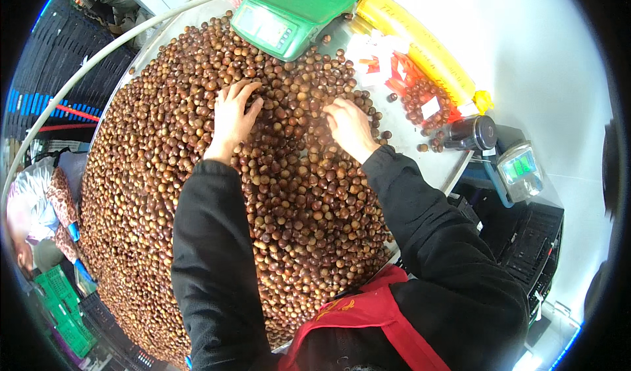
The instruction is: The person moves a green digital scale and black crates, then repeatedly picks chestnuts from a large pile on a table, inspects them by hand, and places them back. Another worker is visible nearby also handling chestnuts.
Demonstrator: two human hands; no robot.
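A wide heap of glossy brown chestnuts covers the metal table before me. My left hand rests on the heap with its fingers apart and nothing in its grasp. Farther right, my right hand has its fingers curled down at the chestnuts; whether any are in it is hidden. Some chestnuts near that hand look blurred. Beyond both hands, a green digital scale stands at the far edge of the heap.
On the right lie a yellow roll of bags, a red net bag of chestnuts and a dark-lidded jar. A second scale display sits past the table edge. A pale hose arcs over the left. A blue-gloved co-worker is at far left.
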